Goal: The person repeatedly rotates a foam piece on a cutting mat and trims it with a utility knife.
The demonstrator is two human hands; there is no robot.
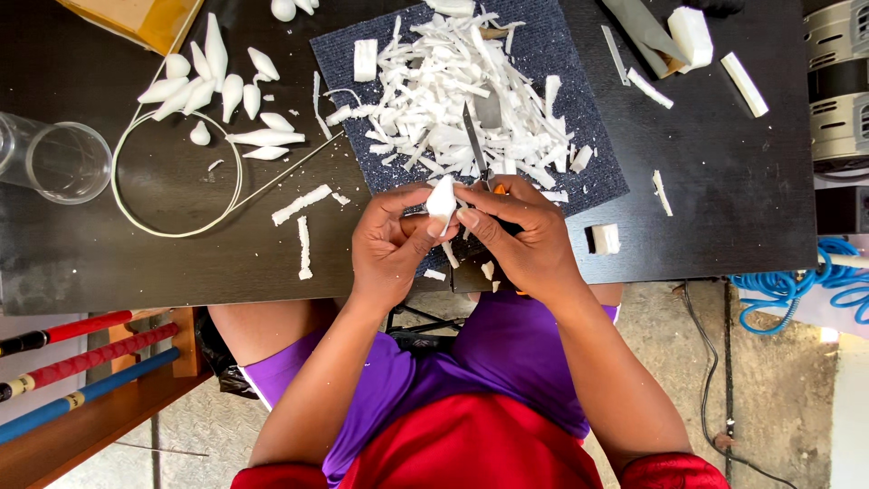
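Note:
My left hand (391, 243) pinches a small white foam piece (442, 199) between thumb and fingers, just above the near edge of a dark table (724, 208). My right hand (525, 237) grips a utility knife with an orange handle; its blade (474, 140) points away from me, over the foam piece. Both hands meet at the foam piece. Behind them a dark blue mat (588, 136) carries a heap of white foam shavings (453, 86).
Several carved, pointed foam shapes (226, 95) lie at the left by a white wire ring (176, 177) and a clear plastic cup (56, 158). Foam blocks (692, 34) and strips sit at the right. Coloured rods (81, 367) lean at lower left; a blue coiled hose (797, 285) lies right.

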